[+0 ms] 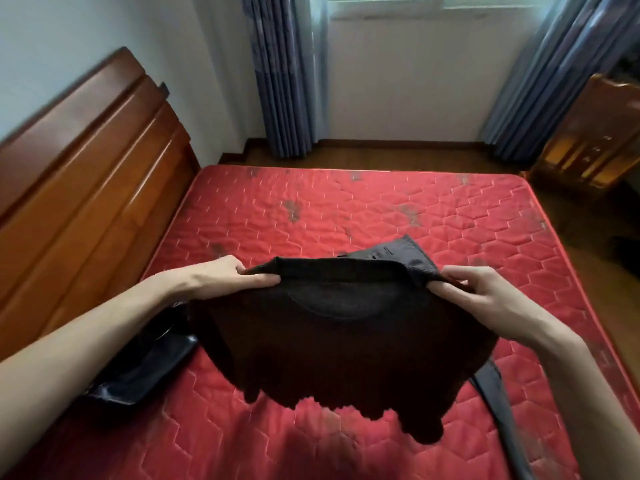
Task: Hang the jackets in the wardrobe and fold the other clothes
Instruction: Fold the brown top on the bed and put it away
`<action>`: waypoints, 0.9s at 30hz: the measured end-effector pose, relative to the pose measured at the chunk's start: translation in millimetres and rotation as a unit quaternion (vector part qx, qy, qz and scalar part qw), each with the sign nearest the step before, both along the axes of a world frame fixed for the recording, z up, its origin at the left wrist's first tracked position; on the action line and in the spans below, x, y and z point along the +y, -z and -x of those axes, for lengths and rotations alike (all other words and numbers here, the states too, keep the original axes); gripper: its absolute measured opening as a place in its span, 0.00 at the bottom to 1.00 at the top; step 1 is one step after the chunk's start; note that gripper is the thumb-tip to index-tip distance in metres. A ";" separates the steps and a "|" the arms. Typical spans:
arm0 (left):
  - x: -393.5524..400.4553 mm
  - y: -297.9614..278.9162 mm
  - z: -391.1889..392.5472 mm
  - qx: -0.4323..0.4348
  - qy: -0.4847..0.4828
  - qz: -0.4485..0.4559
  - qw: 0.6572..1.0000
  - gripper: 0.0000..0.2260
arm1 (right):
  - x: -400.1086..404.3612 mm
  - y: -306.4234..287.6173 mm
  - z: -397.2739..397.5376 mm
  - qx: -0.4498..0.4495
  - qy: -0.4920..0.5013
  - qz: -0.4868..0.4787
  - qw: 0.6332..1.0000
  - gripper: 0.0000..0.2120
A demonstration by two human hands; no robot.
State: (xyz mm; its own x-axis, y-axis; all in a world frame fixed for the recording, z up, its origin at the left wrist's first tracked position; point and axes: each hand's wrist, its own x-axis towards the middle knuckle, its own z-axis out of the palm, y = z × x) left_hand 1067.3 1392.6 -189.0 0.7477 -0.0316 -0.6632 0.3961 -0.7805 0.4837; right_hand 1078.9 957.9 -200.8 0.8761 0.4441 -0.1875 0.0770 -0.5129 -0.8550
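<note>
Over the red mattress [346, 216], left hand [221, 277] and right hand [485, 292] pinch the dark knit top [339, 348] by its upper edge, hem hanging just above the mattress.

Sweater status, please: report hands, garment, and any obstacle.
Left hand and right hand pinch dark sweater above red mattress. Trousers behind, shiny jacket left. Nothing blocking.

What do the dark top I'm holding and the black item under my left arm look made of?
Dark top: probably knit, going by its matte, ribbed look and limp drape. Black item: seems leather or faux leather, glossy with bright highlights. Neither is certain.
</note>
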 end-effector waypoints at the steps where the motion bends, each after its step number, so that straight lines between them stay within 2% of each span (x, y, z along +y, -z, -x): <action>1: 1.0 0.5 -5.9 0.021 -0.004 0.005 1.000 0.30 | -0.8 0.5 -11.6 0.007 0.002 0.033 0.999 0.16; 3: 2.6 13.0 -19.8 0.027 -0.006 0.005 1.000 0.30 | 4.3 10.6 -35.4 -0.008 -0.005 0.121 0.993 0.17; 5: 5.2 44.5 -40.5 -0.014 0.001 -0.010 1.000 0.29 | 17.5 35.4 -61.5 -0.039 -0.014 0.217 0.975 0.18; 8: 12.4 119.3 -79.1 -0.103 0.037 -0.057 0.992 0.24 | 43.9 101.9 -108.9 -0.090 -0.027 0.333 0.938 0.15; 10: 19.2 178.8 -108.7 -0.152 0.035 -0.094 0.983 0.21 | 59.6 161.0 -145.7 -0.099 -0.037 0.370 0.923 0.14; 12: 22.2 238.3 -140.6 -0.187 0.014 -0.128 0.974 0.20 | 70.3 224.8 -184.0 -0.100 -0.017 0.375 0.921 0.15; 14: 20.7 300.3 -169.5 -0.242 -0.032 -0.157 0.957 0.16 | 80.3 289.9 -219.3 -0.120 0.039 0.332 0.935 0.13; 16: 13.3 366.1 -182.5 -0.326 -0.065 -0.243 0.911 0.06 | 89.9 351.9 -237.0 -0.137 0.126 0.278 0.943 0.13; 17: 8.3 399.5 -179.5 -0.349 -0.066 -0.299 0.886 0.05 | 92.4 383.7 -236.7 -0.131 0.177 0.258 0.941 0.15; 18: 1.8 432.1 -169.8 -0.345 -0.053 -0.340 0.873 0.11 | 92.8 414.7 -229.0 -0.114 0.223 0.238 0.939 0.17; 20: -14.7 492.9 -134.1 -0.305 0.027 -0.349 0.886 0.17 | 87.2 474.1 -197.8 -0.059 0.271 0.218 0.936 0.18; 23: -34.9 565.3 -72.7 -0.261 0.149 -0.303 0.904 0.19 | 66.1 539.7 -138.8 0.018 0.266 0.260 0.928 0.18; 25: -43.8 593.8 -44.5 -0.219 0.191 -0.288 0.912 0.19 | 49.3 565.9 -112.1 0.058 0.248 0.299 0.920 0.19; 27: -49.1 610.8 -28.8 -0.168 0.221 -0.271 0.922 0.23 | 36.9 581.1 -98.1 0.105 0.236 0.328 0.909 0.21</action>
